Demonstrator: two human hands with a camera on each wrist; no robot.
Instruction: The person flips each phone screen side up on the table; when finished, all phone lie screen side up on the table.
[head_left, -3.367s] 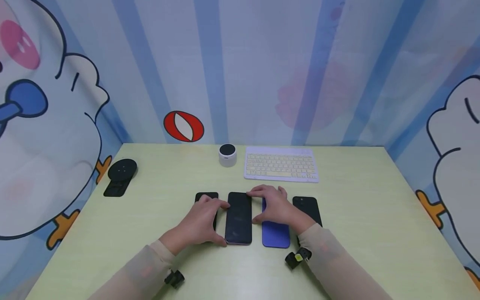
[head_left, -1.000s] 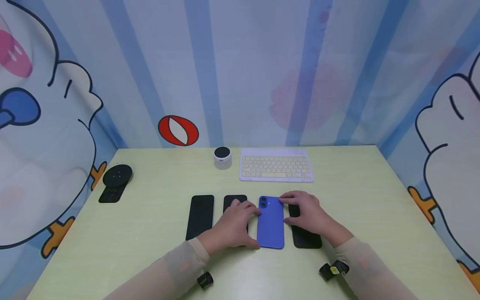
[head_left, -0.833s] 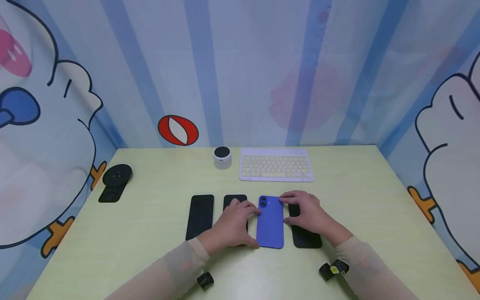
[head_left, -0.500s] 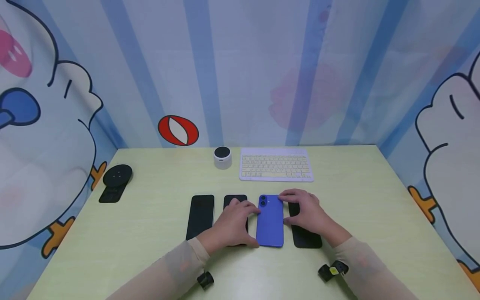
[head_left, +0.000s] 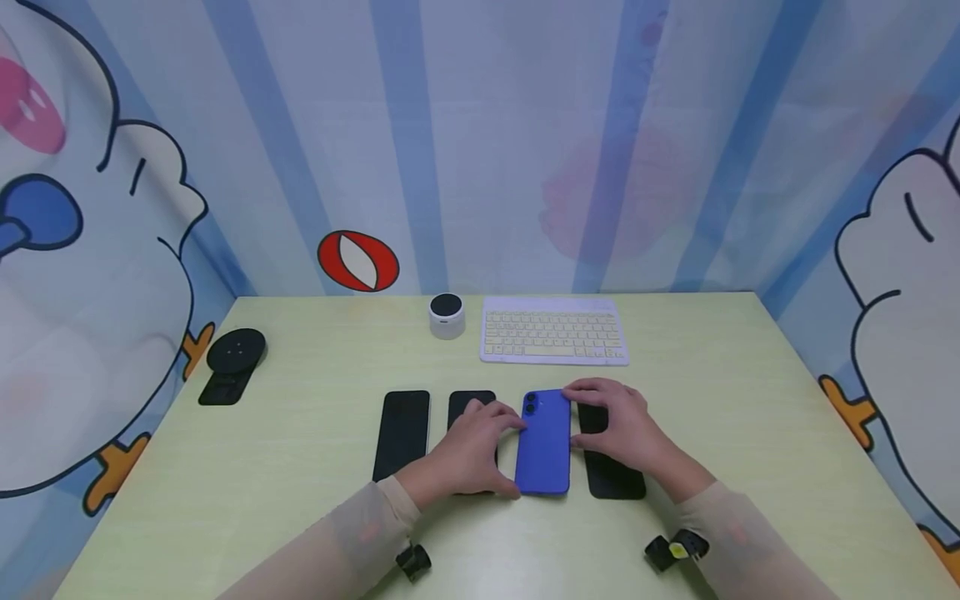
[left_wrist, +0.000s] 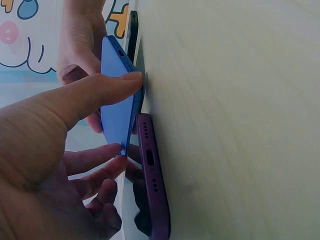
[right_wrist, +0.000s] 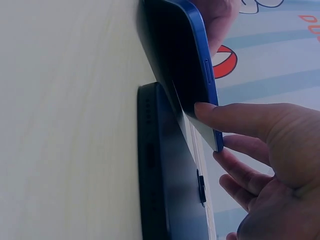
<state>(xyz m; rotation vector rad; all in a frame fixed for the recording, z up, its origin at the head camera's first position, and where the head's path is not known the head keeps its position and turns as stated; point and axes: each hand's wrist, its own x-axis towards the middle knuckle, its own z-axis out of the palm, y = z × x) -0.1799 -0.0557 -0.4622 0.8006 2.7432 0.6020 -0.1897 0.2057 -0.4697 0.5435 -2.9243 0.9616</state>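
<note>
A blue phone (head_left: 543, 454) lies back up in the head view, camera lenses at its upper left. My left hand (head_left: 470, 450) holds its left edge, thumb near the bottom corner and fingers farther up. With the thumb and fingers of my right hand (head_left: 615, 425) I grip its right edge. The right wrist view shows that side of the blue phone (right_wrist: 192, 60) raised, its dark screen facing down and my thumb against it. A dark phone (head_left: 471, 400) is partly hidden under my left hand. Another black phone (head_left: 615, 477) lies partly under my right hand.
A further black phone (head_left: 401, 433) lies at the left of the row. Behind stand a lilac keyboard (head_left: 555, 333) and a small white speaker (head_left: 447, 323). A black charging stand (head_left: 235, 367) is at the table's far left. Printed curtains surround the table (head_left: 300, 517).
Both hands have moved right from the dark second phone to the blue one, uncovering the leftmost phone. Over the last half second the blue phone has shifted slightly right.
</note>
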